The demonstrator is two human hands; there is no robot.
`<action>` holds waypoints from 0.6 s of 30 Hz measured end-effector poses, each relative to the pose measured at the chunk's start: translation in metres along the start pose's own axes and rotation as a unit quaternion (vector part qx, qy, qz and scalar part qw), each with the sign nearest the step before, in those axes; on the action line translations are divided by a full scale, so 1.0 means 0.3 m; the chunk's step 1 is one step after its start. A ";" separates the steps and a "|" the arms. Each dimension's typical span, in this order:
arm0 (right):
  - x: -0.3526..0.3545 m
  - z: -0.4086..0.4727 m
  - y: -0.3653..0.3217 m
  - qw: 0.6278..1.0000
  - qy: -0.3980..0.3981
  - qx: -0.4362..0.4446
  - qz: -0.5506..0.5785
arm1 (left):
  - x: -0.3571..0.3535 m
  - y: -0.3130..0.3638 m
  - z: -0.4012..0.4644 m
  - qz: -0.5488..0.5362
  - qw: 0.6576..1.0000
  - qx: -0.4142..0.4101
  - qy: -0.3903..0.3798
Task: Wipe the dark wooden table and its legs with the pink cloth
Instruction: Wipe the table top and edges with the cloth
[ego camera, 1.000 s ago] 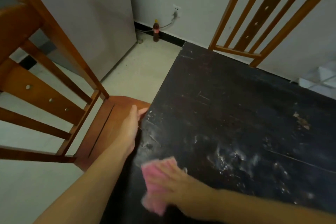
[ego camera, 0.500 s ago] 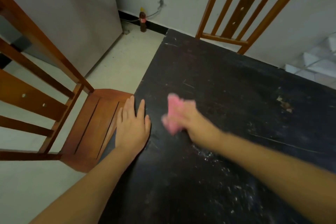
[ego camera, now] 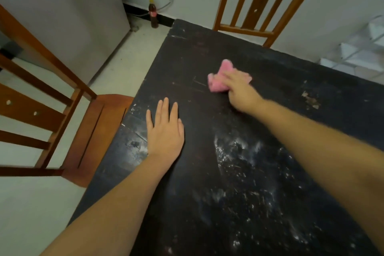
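Observation:
The dark wooden table point(ego camera: 259, 122) fills the right and lower part of the view, scratched and streaked with whitish smears near me. My right hand point(ego camera: 241, 91) grips the bunched pink cloth point(ego camera: 220, 78) and presses it on the tabletop toward the far middle. My left hand point(ego camera: 165, 129) lies flat on the table near its left edge, fingers straight and together. The table's legs are hidden below the top.
A brown wooden chair point(ego camera: 62, 118) stands against the table's left side, its seat under the edge. A second chair back point(ego camera: 264, 0) rises behind the far edge. A bottle point(ego camera: 153, 13) stands on the floor by the wall, next to a grey cabinet point(ego camera: 68, 16).
My right hand has swept the pink cloth from the near left edge away across the tabletop to the far middle. My left hand shifted from the table's edge onto its top.

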State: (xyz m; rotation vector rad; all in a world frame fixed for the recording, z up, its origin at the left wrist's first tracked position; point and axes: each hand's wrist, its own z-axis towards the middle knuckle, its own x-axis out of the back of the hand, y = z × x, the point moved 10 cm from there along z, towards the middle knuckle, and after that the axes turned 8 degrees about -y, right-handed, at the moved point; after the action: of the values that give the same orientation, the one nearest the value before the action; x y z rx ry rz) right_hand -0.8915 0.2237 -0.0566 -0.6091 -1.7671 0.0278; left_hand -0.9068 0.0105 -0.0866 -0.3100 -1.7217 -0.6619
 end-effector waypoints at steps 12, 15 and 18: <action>-0.090 -0.458 -0.120 0.908 -0.163 0.045 0.383 | 0.009 0.008 -0.003 0.010 1.000 0.022 -0.002; 0.036 -0.203 0.041 0.960 -0.033 -0.005 0.278 | 0.012 0.008 -0.003 0.016 0.999 0.031 -0.002; -0.016 -0.129 0.112 1.000 -0.015 -0.010 -0.007 | 0.008 0.005 -0.004 0.023 0.999 0.033 -0.004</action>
State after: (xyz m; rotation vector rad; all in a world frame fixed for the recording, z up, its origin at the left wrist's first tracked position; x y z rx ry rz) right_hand -0.8425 0.2394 -0.0605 -0.6135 -1.8022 0.0086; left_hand -0.9057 0.0108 -0.0839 -0.3057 -1.7348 -0.5706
